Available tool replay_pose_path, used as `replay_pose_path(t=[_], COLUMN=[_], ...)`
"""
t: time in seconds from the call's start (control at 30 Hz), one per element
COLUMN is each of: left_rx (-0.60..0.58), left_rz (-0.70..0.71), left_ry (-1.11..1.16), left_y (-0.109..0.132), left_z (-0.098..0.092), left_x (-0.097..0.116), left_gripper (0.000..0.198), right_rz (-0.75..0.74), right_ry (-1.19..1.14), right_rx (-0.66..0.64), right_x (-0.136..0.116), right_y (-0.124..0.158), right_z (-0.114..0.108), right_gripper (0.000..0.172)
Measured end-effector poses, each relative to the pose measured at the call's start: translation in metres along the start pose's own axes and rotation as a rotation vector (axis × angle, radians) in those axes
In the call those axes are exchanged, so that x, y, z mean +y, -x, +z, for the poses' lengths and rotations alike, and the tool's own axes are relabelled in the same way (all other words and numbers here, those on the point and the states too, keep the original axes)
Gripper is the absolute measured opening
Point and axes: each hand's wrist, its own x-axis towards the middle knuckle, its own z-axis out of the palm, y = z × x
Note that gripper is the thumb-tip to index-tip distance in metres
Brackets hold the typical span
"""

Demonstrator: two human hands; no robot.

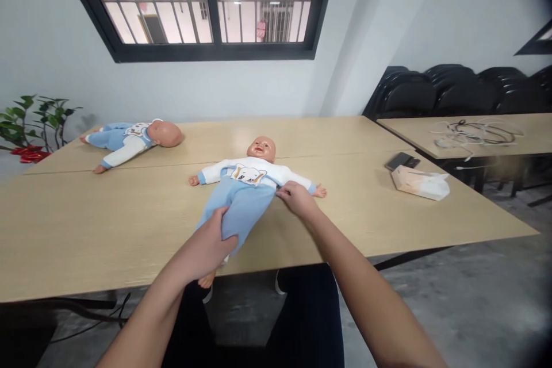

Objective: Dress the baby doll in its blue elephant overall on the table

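A baby doll (261,149) lies on its back on the wooden table (340,224), head toward the wall and arms spread. It wears a white top with an animal-face patch (248,175) and light blue trousers (245,207). My left hand (213,244) is wrapped round the lower part of the trouser legs, near the table's front edge. At the waist, on the doll's right-hand side in the picture, my right hand (296,196) pinches the edge of the blue clothing. One bare foot (207,280) of the doll hangs past the table edge below my left hand.
A second doll (168,134) in similar clothes lies at the back left, near a plant (43,121). On the right are a phone (402,161) and a tissue pack (420,183). Cables (478,133) lie on another table, before stacked black chairs (461,92).
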Motion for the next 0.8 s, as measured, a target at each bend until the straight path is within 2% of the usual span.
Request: replay_pose_path(t=[0.1,0.23,0.33,0.47,0.57,0.7,0.8], left_rx=[0.061,0.102,0.125,0.121,0.095,0.056,-0.017], left_rz=[0.048,0.144,0.19,0.162,0.117,0.17,0.218], left_ry=[0.043,-0.148,-0.299,-0.399,-0.358,-0.222,-0.045], left_y=[0.004,0.008,0.012,0.017,0.023,0.028,0.029], left_z=[-0.001,0.021,0.04,0.058,0.071,0.089,0.082], left_x=[-0.006,-0.009,-0.01,-0.006,-0.002,0.004,0.011], left_gripper=[0.072,0.067,0.069,0.074,0.077,0.083,0.078], right_rz=[0.024,0.01,-0.049,0.045,0.073,0.041,0.075], right_ry=[0.03,-0.145,-0.166,-0.203,-0.176,0.029,0.053], right_rx=[0.054,0.195,0.13,0.061,0.026,0.041,0.041], right_x=[-0.005,-0.03,-0.054,-0.062,-0.054,-0.048,-0.049], right_y=[0.006,0.016,0.015,0.0,-0.008,-0.01,-0.009], right_z=[0.0,0.002,0.002,0.001,0.002,0.005,0.0], right_gripper=[0.023,0.031,0.026,0.02,0.016,0.012,0.012])
